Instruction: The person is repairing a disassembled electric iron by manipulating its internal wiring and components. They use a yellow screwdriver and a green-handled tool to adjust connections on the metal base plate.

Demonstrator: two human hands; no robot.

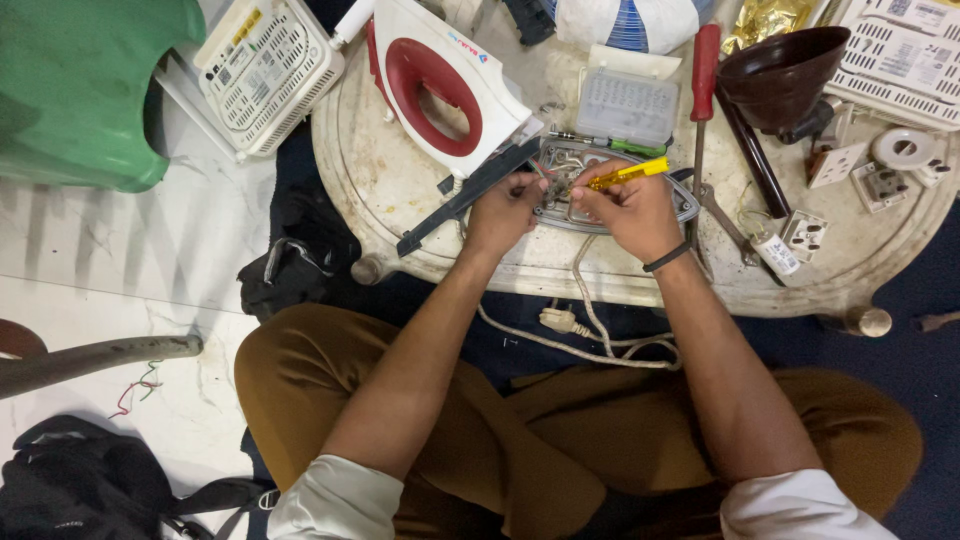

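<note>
Head view: left hand [503,210] curled, fingertips pinched on small parts inside the opened iron base [600,200]; what exactly it pinches is too small to tell. Right hand [632,210] closed around a yellow tester screwdriver [628,174], tip pointing left into the base between the two hands. Black band on the right wrist. The base lies flat near the front edge of the round worktop [400,190], wiring exposed. The iron's white-and-red cover [440,80] lies just behind and left of it, a black strip [465,198] slanting beside the left hand. White cord [590,335] hangs off the worktop edge down over the lap. Containers: clear plastic box [627,105] behind the base, lid shut, contents unclear. Brown funnel [778,75] sits tilted to the right, inside not visible. Red screwdriver [705,75] lies between box and funnel. Sockets [835,165] on the right.
</note>
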